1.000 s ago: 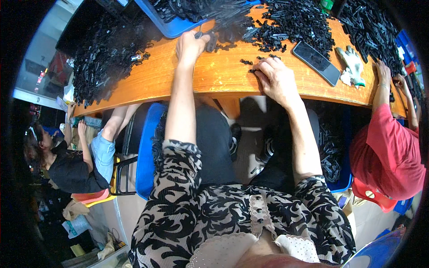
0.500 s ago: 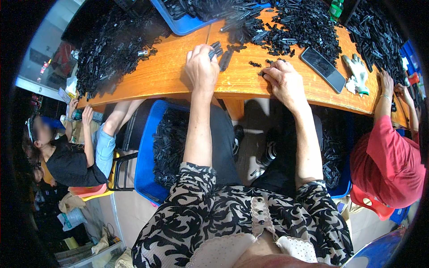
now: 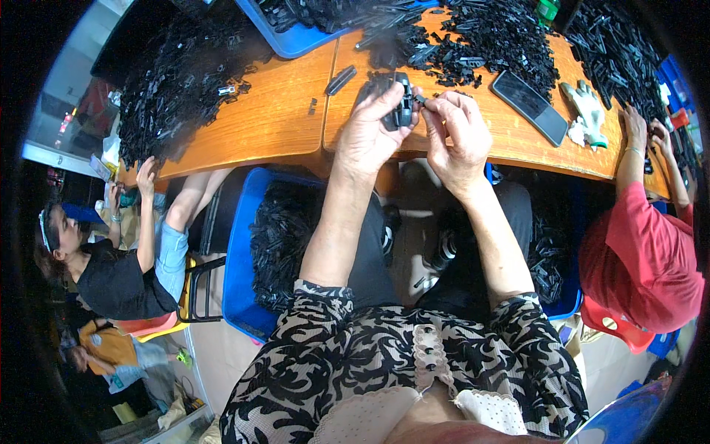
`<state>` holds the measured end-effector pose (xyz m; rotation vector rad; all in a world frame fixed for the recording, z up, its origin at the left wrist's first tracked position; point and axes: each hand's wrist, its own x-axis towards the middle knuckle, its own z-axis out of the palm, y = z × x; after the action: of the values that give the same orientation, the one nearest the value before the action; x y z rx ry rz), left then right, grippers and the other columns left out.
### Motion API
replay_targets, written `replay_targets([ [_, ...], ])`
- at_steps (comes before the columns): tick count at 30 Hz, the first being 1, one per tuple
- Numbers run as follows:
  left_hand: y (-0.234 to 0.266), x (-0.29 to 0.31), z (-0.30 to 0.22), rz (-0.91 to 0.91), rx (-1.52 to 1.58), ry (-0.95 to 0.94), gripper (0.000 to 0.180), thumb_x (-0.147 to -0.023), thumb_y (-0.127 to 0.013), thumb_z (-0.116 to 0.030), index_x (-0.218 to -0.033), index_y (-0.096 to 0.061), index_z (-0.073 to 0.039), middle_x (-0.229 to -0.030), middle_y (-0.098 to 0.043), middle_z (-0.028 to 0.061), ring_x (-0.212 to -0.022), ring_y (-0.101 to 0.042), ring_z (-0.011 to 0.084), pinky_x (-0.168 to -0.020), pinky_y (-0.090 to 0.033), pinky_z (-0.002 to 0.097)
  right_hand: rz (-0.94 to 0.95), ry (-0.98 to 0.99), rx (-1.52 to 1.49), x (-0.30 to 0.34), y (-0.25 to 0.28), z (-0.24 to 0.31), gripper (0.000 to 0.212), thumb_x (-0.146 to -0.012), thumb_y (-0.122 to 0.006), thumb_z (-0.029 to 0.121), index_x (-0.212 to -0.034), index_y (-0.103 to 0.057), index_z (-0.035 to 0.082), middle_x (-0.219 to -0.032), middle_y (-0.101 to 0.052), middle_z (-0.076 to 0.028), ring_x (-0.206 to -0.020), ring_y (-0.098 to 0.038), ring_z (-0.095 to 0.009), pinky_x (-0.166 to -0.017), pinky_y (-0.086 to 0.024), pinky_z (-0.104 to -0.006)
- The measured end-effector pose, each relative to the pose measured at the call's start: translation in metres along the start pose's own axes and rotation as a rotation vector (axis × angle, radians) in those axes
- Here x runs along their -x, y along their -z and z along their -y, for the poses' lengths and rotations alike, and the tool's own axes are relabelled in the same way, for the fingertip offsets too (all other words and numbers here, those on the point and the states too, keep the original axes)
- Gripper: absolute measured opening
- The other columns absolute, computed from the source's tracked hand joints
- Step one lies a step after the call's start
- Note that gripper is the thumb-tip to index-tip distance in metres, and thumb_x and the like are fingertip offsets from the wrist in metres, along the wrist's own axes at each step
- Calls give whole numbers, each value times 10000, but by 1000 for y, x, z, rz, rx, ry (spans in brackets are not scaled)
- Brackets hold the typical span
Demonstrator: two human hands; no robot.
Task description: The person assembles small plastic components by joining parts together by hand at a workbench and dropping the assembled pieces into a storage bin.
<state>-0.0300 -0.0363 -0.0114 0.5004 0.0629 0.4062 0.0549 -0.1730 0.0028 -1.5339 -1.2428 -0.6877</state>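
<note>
Above the table's near edge, my left hand (image 3: 370, 137) is closed around a dark, elongated plastic part (image 3: 401, 102), its thumb lying along one side. My right hand (image 3: 460, 140) pinches a small black plastic piece (image 3: 419, 100) against the right side of that part. Whether the two are joined I cannot tell. A long black plastic part (image 3: 341, 80) lies on the wood left of my hands. Small black bits (image 3: 313, 106) rest further left. Some of what the left palm holds is hidden by the fingers.
Heaps of small black parts (image 3: 481, 41) cover the table (image 3: 274, 126), beside a blue tray (image 3: 299, 48). A phone (image 3: 529, 107) and glove (image 3: 586, 111) lie right. A blue bin (image 3: 240, 274) stands below. People sit left (image 3: 118, 274) and right (image 3: 643, 259).
My left hand has moved right and turned palm up with the dark part. My right hand has left the tabletop bits and come in to meet it, pinching a small piece.
</note>
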Motion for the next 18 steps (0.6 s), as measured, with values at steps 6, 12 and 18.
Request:
replay_targets([
  [6,-2,-2,19,124,65,-26,234,-984,-634,-83,-1217,-627,-69,-1169,-687,92,-1133,-643,206,-1022,-512,385,-124,-34,-45,-1,6,2,242,-770,-763,-63,-987,-682,9,-893,-661,-156,-793,-681,-302,-674,-546,-355],
  [12,-7,2,21,102,59,41,261,-985,-643,-113,-1245,-637,-93,-1190,-698,55,-1160,-632,170,-1025,-498,362,-161,-12,-42,-3,9,6,236,-761,-773,-54,-973,-689,7,-862,-654,-156,-758,-675,-296,-664,-543,-350],
  [18,-5,1,22,121,-52,14,306,-981,-645,-110,-1283,-600,-86,-1242,-682,95,-1158,-642,200,-994,-534,392,-126,141,34,-8,11,9,234,-779,-768,-81,-988,-694,-7,-885,-663,-145,-713,-668,-222,-620,-533,-305],
])
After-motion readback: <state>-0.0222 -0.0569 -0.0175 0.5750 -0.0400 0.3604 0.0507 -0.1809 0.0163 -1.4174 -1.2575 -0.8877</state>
